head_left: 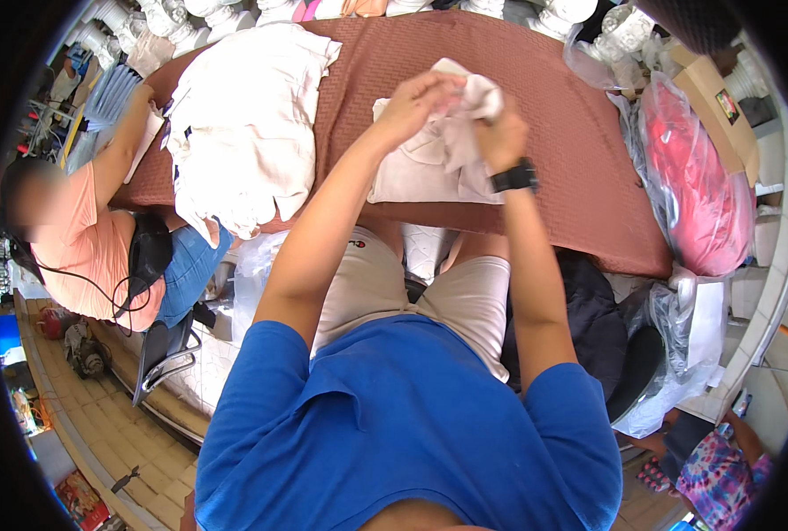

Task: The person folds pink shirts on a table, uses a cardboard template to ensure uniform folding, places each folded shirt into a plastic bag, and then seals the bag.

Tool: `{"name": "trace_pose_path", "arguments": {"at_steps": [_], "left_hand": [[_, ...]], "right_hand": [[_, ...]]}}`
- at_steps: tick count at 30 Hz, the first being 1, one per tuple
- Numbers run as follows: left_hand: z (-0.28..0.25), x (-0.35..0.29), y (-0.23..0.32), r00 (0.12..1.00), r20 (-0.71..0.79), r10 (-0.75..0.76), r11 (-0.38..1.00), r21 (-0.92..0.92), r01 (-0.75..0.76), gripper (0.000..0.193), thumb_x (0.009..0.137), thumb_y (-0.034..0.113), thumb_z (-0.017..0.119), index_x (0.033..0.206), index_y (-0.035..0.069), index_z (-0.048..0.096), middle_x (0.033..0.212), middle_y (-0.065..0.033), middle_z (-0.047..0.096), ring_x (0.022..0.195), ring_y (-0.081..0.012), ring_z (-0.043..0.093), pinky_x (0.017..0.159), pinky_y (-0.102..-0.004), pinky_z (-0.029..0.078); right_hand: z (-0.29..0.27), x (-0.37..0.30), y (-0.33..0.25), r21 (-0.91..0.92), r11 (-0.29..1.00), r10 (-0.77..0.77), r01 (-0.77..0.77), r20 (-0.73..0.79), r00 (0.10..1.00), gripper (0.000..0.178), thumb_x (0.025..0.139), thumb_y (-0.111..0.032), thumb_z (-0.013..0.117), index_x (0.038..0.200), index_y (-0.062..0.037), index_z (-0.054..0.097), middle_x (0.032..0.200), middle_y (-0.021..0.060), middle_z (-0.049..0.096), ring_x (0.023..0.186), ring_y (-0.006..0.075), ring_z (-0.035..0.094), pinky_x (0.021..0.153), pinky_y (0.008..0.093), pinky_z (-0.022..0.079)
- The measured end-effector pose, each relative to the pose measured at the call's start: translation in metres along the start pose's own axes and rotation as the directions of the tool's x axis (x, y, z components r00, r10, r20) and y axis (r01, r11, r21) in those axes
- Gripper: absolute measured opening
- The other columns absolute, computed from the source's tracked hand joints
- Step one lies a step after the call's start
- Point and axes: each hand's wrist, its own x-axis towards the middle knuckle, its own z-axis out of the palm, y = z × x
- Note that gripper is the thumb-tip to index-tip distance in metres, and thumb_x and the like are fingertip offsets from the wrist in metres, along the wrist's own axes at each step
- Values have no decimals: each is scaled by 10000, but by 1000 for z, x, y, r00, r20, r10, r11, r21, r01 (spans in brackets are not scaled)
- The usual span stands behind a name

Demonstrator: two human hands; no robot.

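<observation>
A cream knit garment (pixel 416 173) lies partly folded on the brown-covered table (pixel 553 97) in front of me, its upper part lifted and bunched. My right hand (pixel 502 137), with a black watch on its wrist, is closed around the right side of the raised cloth. Beside the bunch, my left hand (pixel 419 104) has its fingers stretched out against the cloth, slightly blurred. To the left rests a large pile of similar cream garments (pixel 243 124).
At the left edge sits a person (pixel 102 239) in a peach top, one arm reaching to the table. Red goods in a clear plastic bag (pixel 691 177) and an open cardboard box (pixel 717 115) stand right. White balusters (pixel 562 16) line the far side.
</observation>
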Motion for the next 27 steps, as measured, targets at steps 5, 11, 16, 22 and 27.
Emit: {"name": "trace_pose_path", "arguments": {"at_steps": [5, 11, 16, 22, 27], "left_hand": [[-63, -20, -39, 952, -293, 92, 892, 449, 52, 320, 945, 202, 660, 1195, 4, 636, 1195, -151, 659, 1096, -224, 637, 907, -326, 510], [-77, -37, -95, 933, -360, 21, 662, 704, 257, 428, 885, 211, 708, 1236, -5, 591, 1140, -194, 679, 1007, -293, 679, 889, -376, 527], [-107, -15, -117, 848, -520, -102, 522, 698, 491, 584, 849, 285, 733, 1312, -18, 547, 1138, -219, 700, 1069, -344, 675, 927, -414, 513], [-107, 16, -125, 793, -544, -276, 709, 442, 550, 427, 843, 230, 774, 1111, -89, 680, 1009, -172, 724, 888, -196, 692, 817, -327, 545], [-97, 13, -117, 833, -551, 53, 554, 710, 435, 420, 826, 247, 790, 1142, -3, 676, 1056, -175, 690, 940, -270, 687, 838, -370, 542]], "right_hand": [[-123, 37, 159, 371, 900, 214, -228, 79, 974, 534, 774, -119, 774, 1256, 35, 603, 1055, 118, 724, 911, 179, 681, 763, 330, 542], [-195, -24, 336, 96, 727, 686, -680, -64, 725, 1002, 756, -368, 807, 1456, 126, 287, 1369, 301, 528, 1222, 361, 566, 1029, 400, 450], [-123, -33, 265, -205, 672, 629, -712, -350, 694, 1035, 779, -592, 726, 1462, 64, 307, 1334, 408, 480, 1267, 479, 506, 1081, 460, 415], [-117, -39, 257, -270, 779, 447, -566, -393, 803, 503, 756, -271, 765, 1161, -54, 558, 1073, 324, 620, 1080, 459, 592, 921, 526, 493], [-145, -55, 294, -411, 725, 344, -553, -480, 807, 392, 780, -205, 711, 1134, -83, 597, 1049, 272, 616, 1097, 467, 551, 869, 540, 490]]}}
